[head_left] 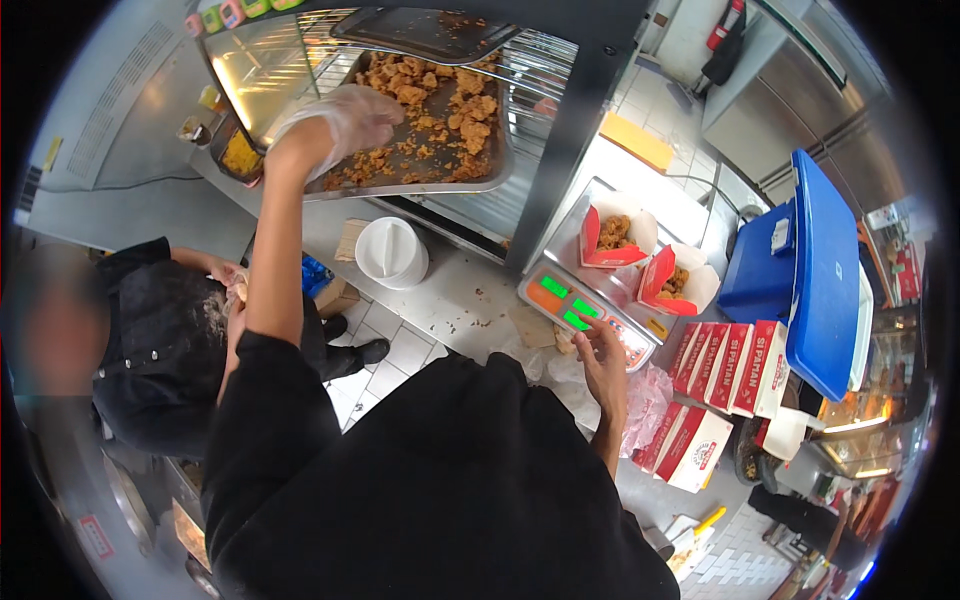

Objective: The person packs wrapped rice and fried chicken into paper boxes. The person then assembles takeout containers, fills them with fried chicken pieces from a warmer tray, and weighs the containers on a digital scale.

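My left hand (362,118), in a clear plastic glove, reaches over a metal tray (500,178) in the heated display case. Fried chicken pieces (474,115) and loose crumbs lie on the tray. The glove blurs the fingers, so whether they hold anything cannot be made out. My bare right hand (603,368) is at the digital scale (540,292), its fingers apart near the lit green displays and holding nothing. On the scale's plate stand two open red-and-white boxes, a farther box (592,240) and a nearer box (655,275), both with fried chicken inside.
A white lidded tub (390,253) stands on the metal counter (465,300). Folded red-and-white boxes (735,365), a pink plastic bag (648,405) and a blue cooler box (825,290) are to the right. A co-worker in black (165,340) stands close at the left.
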A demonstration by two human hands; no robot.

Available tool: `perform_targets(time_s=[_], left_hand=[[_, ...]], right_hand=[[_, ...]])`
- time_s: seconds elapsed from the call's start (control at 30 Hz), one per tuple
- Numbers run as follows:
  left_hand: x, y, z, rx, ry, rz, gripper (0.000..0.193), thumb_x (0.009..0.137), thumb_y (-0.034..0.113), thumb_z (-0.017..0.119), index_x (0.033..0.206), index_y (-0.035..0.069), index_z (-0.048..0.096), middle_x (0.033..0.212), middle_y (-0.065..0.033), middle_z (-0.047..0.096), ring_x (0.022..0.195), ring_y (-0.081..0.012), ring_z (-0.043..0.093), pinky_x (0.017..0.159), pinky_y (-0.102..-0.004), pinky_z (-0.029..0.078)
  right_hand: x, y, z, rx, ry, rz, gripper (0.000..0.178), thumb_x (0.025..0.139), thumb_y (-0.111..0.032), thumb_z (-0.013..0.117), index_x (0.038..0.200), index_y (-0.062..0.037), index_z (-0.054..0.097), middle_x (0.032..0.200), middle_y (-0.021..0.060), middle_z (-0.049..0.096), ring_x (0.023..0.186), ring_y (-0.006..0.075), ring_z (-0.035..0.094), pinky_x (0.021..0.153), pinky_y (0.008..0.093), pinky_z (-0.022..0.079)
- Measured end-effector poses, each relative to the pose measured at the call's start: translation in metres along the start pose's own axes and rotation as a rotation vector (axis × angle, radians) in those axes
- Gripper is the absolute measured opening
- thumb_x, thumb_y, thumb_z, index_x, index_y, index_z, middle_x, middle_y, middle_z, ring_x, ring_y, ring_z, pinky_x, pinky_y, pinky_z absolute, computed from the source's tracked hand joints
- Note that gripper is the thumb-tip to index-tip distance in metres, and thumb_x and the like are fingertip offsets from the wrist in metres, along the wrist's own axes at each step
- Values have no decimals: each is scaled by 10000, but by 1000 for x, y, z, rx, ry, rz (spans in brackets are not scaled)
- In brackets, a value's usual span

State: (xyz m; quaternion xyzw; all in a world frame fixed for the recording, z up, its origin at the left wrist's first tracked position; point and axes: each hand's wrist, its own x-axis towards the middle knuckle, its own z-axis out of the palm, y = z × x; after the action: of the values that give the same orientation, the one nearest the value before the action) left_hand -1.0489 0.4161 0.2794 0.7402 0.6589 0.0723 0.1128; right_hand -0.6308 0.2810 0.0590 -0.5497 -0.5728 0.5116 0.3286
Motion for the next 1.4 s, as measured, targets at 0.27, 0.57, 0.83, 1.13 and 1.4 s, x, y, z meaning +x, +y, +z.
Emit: perform_targets(time_s=[0.27, 0.57, 0.83, 1.13, 1.4], left_hand=[[68, 9, 25, 189, -141, 216, 285, 840, 198, 622, 1108, 112, 666, 1040, -123, 675, 996, -321, 637, 883, -393, 495], [77, 9, 34, 74, -127, 135, 302, 817, 159, 599, 1100, 71, 655, 1034, -170, 674, 964, -333, 649, 844, -417, 511], [-6, 58, -7, -341, -155, 444, 286, 959, 277, 509, 1096, 66, 644, 932, -145, 665, 846, -340, 636, 808, -424, 521], [12, 141, 41, -133, 265, 869, 173, 985, 231, 526, 1036, 99, 626, 997, -101, 634, 914, -290, 611, 852, -407, 488], [10, 42, -12, 305, 22, 109, 324, 856, 125, 519, 1140, 75, 666, 1185, -146, 653, 1043, -340, 625, 925, -386, 493]], right_hand=[[17, -20, 15, -134, -63, -136, 349, 959, -239, 648, 1269, -84, 612, 925, 50, 660, 745, 91, 596, 609, 238, 467], [6, -4, 24, -18, -87, -33, 344, 975, -225, 626, 1261, -38, 589, 856, 69, 661, 723, 124, 594, 645, 269, 479], [7, 0, 11, -119, -10, -60, 318, 948, -181, 642, 1241, -60, 618, 849, 65, 678, 751, 117, 641, 619, 270, 490], [2, -24, 13, -103, -52, -55, 347, 944, -224, 660, 1262, -93, 619, 897, 59, 677, 738, 111, 581, 608, 268, 467], [-14, 14, 5, -16, -52, 7, 346, 968, -213, 627, 1265, -37, 595, 908, 54, 652, 759, 106, 578, 651, 268, 489]])
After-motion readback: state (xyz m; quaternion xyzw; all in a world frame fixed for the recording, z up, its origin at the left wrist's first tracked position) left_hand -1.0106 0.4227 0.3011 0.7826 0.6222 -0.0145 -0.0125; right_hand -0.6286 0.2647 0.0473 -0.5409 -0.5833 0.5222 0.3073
